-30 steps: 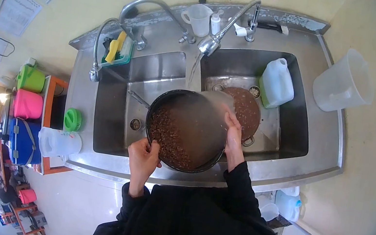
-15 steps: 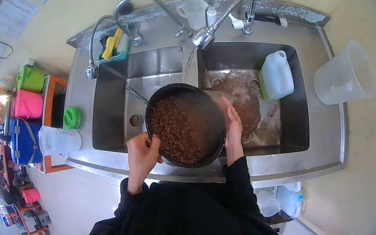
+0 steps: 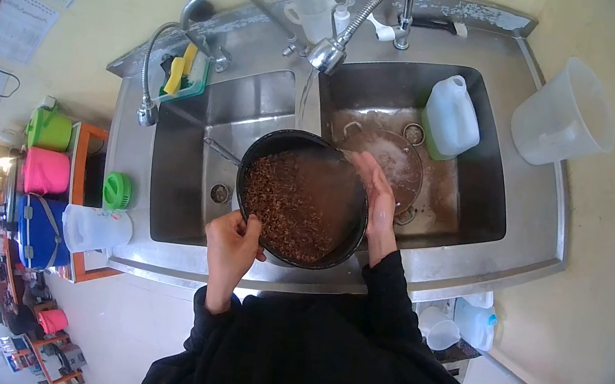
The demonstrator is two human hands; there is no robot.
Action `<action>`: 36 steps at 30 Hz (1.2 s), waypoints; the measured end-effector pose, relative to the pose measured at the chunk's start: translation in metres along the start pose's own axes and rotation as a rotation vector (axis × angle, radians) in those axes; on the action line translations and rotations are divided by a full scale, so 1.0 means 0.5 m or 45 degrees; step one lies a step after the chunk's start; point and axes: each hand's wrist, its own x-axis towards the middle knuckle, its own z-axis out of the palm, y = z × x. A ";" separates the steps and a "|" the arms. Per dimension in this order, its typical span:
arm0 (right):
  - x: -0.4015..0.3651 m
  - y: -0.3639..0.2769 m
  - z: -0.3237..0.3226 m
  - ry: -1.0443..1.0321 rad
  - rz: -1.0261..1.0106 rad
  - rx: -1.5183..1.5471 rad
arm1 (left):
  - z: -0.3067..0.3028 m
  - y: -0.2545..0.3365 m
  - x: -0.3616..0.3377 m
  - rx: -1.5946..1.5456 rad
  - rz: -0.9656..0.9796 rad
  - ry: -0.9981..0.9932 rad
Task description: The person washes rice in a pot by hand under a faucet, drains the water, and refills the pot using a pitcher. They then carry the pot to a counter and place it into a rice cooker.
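Observation:
A round black pot (image 3: 302, 199) with brown grains and murky brown liquid is held over the divider of a double sink. My left hand (image 3: 231, 244) is closed on its near left rim. My right hand (image 3: 375, 200) rests against its right side, fingers stretched out. Water runs from the flexible faucet (image 3: 327, 56) just behind the pot. A round, brown-stained item (image 3: 389, 161) with metal handles lies in the right basin, where brown liquid covers part of the bottom. A metal handle juts from behind the pot's left rim.
A jug-like container (image 3: 452, 118) stands in the right basin. On the counter are a clear pitcher (image 3: 565, 116) at right, a sponge tray (image 3: 183, 76) at back left, and a clear container (image 3: 96, 229) with a green lid (image 3: 117, 191) near it at left.
The whole view has shifted slightly. The pot sits a little higher in the picture, still between both hands, and less brown liquid shows over the round item in the right basin.

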 end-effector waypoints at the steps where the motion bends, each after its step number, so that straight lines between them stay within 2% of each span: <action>1: -0.002 -0.003 0.003 0.000 0.004 0.009 | 0.001 0.000 0.000 0.005 -0.001 0.003; 5: 0.004 0.008 -0.016 -0.020 -0.040 -0.113 | 0.000 -0.003 0.000 -0.007 0.000 -0.012; 8: -0.005 -0.007 0.009 0.054 0.025 -0.043 | 0.000 0.000 -0.002 -0.009 0.004 -0.019; 36: -0.005 0.004 -0.005 0.074 0.023 0.102 | 0.003 0.016 -0.005 0.022 -0.004 -0.046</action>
